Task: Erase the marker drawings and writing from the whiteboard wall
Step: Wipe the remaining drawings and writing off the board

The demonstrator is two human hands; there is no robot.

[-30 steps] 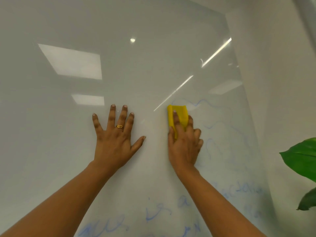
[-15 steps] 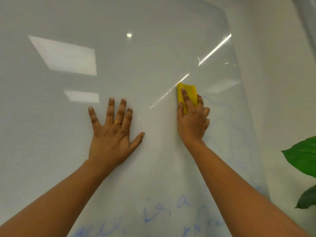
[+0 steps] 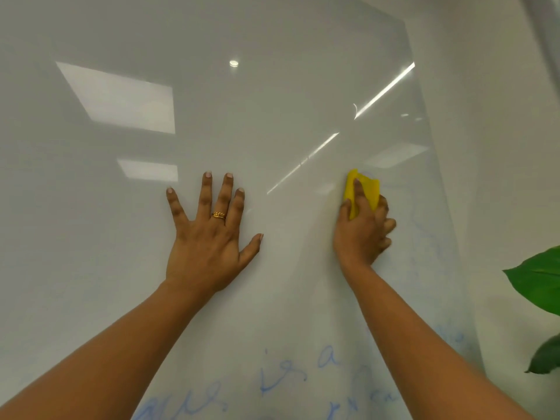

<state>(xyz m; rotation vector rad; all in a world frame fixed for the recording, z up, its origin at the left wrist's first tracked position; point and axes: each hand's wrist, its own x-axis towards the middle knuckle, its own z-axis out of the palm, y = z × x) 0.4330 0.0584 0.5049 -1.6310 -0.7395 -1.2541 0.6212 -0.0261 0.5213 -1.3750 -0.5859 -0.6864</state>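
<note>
The soft, light cloth (image 3: 363, 189) (right of centre) is gripped by the curled right hand (image 3: 362, 231); the left hand (image 3: 209, 237) lies flat, 5 fingers spread, holding nothing.

Whiteboard (image 3: 288, 101), blue writing (image 3: 298, 372) reading "is a", rest illegible

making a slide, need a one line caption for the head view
Right hand presses a yellow cloth to the whiteboard wall, left hand flat beside it, blue writing below.
</note>
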